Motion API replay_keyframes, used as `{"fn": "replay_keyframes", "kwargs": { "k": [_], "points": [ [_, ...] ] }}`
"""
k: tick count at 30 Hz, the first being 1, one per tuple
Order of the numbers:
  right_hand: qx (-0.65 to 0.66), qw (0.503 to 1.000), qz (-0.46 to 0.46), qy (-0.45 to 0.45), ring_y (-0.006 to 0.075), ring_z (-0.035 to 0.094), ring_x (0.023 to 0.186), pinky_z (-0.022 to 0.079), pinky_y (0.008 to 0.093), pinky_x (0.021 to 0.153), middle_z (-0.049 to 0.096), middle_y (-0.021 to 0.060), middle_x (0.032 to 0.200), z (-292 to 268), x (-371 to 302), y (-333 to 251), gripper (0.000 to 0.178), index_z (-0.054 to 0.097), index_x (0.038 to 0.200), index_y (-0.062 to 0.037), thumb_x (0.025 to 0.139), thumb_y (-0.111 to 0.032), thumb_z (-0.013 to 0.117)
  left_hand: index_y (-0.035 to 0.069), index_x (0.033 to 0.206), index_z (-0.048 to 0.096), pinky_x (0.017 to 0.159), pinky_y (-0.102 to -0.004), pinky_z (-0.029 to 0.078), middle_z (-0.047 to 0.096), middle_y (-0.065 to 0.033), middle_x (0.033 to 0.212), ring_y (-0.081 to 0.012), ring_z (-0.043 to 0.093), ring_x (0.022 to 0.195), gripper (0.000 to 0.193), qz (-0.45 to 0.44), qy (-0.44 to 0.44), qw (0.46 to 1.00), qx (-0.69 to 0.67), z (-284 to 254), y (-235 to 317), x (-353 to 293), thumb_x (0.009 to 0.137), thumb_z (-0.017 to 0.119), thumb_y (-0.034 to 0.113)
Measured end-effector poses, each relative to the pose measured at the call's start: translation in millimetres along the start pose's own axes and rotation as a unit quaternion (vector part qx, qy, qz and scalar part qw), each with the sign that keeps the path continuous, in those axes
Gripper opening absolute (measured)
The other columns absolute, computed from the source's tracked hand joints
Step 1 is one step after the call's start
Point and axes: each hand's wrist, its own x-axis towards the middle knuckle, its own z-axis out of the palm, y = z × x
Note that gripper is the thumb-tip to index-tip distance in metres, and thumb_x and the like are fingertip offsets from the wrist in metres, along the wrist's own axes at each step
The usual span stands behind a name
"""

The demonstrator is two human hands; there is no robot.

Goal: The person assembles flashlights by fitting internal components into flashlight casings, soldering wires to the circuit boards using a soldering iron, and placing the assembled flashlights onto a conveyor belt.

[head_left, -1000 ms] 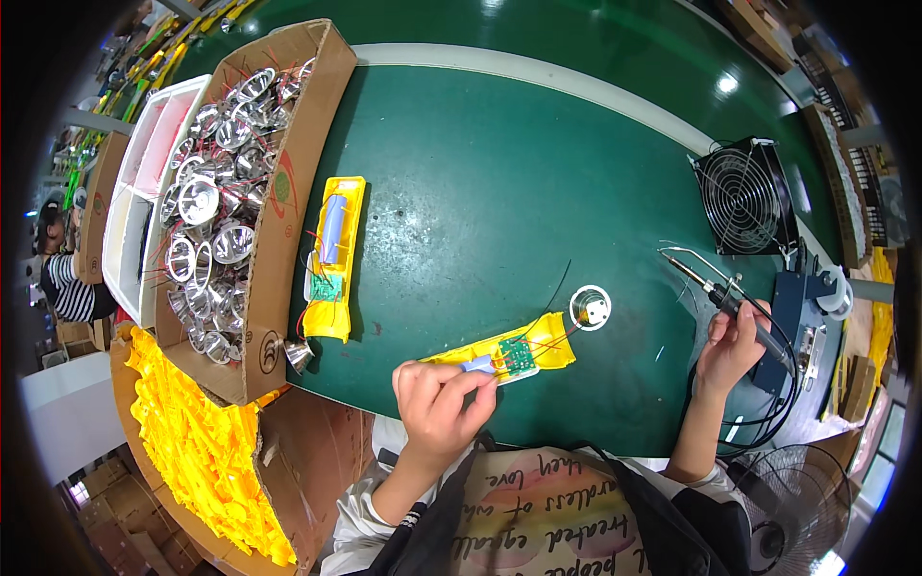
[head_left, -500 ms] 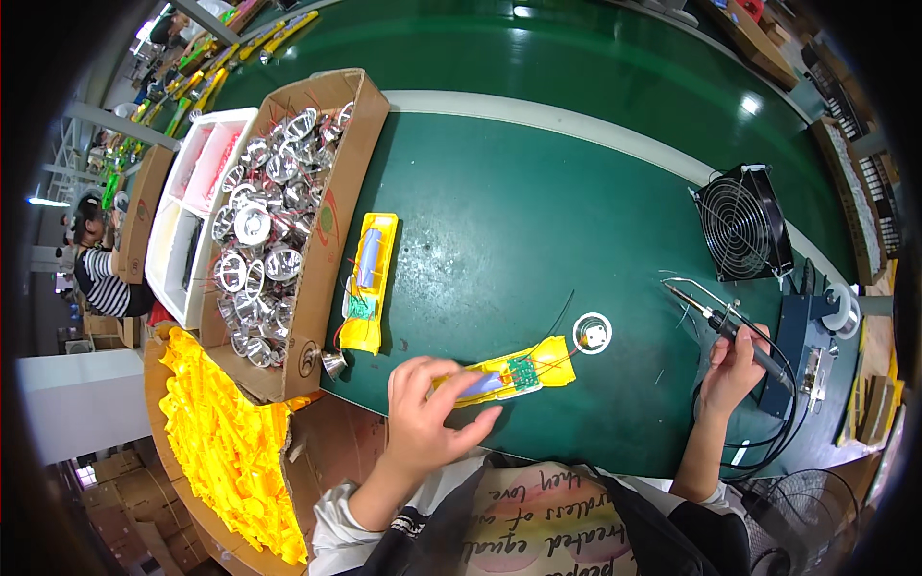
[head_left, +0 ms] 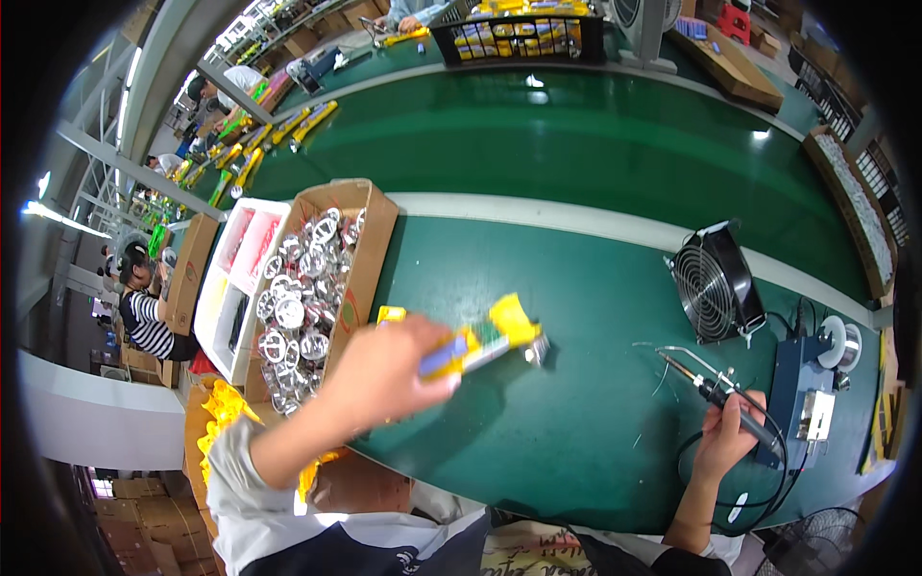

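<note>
Aloft, yellow assembly [head_left: 480, 341] in left hand [head_left: 379, 370] grip, soldering iron [head_left: 715, 394] in right hand [head_left: 725, 437].

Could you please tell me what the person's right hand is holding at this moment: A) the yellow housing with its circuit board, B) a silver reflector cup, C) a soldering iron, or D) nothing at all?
C: the right hand grips the dark handle of a soldering iron beside the blue soldering station, while the left hand lifts the yellow housing above the green table.

yellow part [head_left: 485, 338], green table [head_left: 595, 288], black fan [head_left: 715, 281].
</note>
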Motion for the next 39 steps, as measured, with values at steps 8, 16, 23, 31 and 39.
{"fn": "replay_keyframes", "kwargs": {
  "k": [8, 16, 23, 31, 39],
  "points": [
    [0.031, 0.999, 0.041, -0.018, 0.0041, 0.037, 0.038, 0.029, 0.0150, 0.034, 0.042, 0.0010, 0.057, 8.6, -7.4, -1.3, 0.013, 0.039, 0.082, -0.0047, 0.081, -0.008, 0.051, 0.003, 0.075, 0.064, 0.062, -0.0340, 0.048, 0.062, -0.0145, 0.073, -0.0267, 0.060, 0.069, 0.037, -0.156, 0.142, 0.977, 0.012, -52.4, -85.9, 240.1, 0.057, 0.065, 0.035],
    [-0.027, 0.998, 0.057, 0.006, 0.0060, 0.041, 0.037, 0.033, 0.0157, 0.034, 0.047, 0.0051, 0.056, -6.3, -1.4, 4.4, 0.015, 0.040, 0.080, -0.0029, 0.077, -0.007, 0.054, 0.003, 0.081, 0.056, 0.066, -0.0402, 0.047, 0.055, -0.0150, 0.087, -0.0311, 0.056, 0.080, 0.038, -0.236, 0.343, 0.907, -0.059, 65.1, -111.2, 318.4, 0.061, 0.068, 0.032],
    [-0.017, 0.999, 0.026, -0.022, 0.0048, 0.038, 0.037, 0.028, 0.0151, 0.034, 0.047, 0.0044, 0.057, 2.2, -2.7, 5.6, 0.016, 0.041, 0.082, -0.0025, 0.080, -0.013, 0.052, 0.003, 0.095, 0.059, 0.076, -0.0344, 0.046, 0.058, -0.0142, 0.099, -0.0274, 0.056, 0.092, 0.057, -0.243, 0.080, 0.965, 0.062, -14.7, -115.5, 260.2, 0.064, 0.062, 0.050],
    [0.025, 0.998, 0.047, 0.015, 0.0036, 0.035, 0.040, 0.027, 0.0136, 0.037, 0.044, 0.0026, 0.062, 5.6, -9.9, 3.9, 0.010, 0.041, 0.084, -0.0019, 0.082, -0.008, 0.048, 0.005, 0.098, 0.057, 0.076, -0.0362, 0.045, 0.059, -0.0123, 0.096, -0.0276, 0.056, 0.090, 0.042, -0.183, 0.164, 0.959, 0.141, -118.2, -79.7, 78.9, 0.074, 0.055, 0.039],
    [0.046, 0.998, 0.050, -0.004, 0.0030, 0.036, 0.039, 0.027, 0.0132, 0.035, 0.045, 0.0043, 0.059, 1.5, -9.6, 13.0, 0.010, 0.041, 0.086, -0.0021, 0.083, -0.009, 0.048, 0.000, 0.091, 0.058, 0.060, -0.0335, 0.045, 0.060, -0.0164, 0.075, -0.0267, 0.059, 0.067, 0.023, -0.233, 0.252, 0.939, -0.017, -45.3, -85.6, -108.4, 0.078, 0.054, 0.018]
  ]
}}
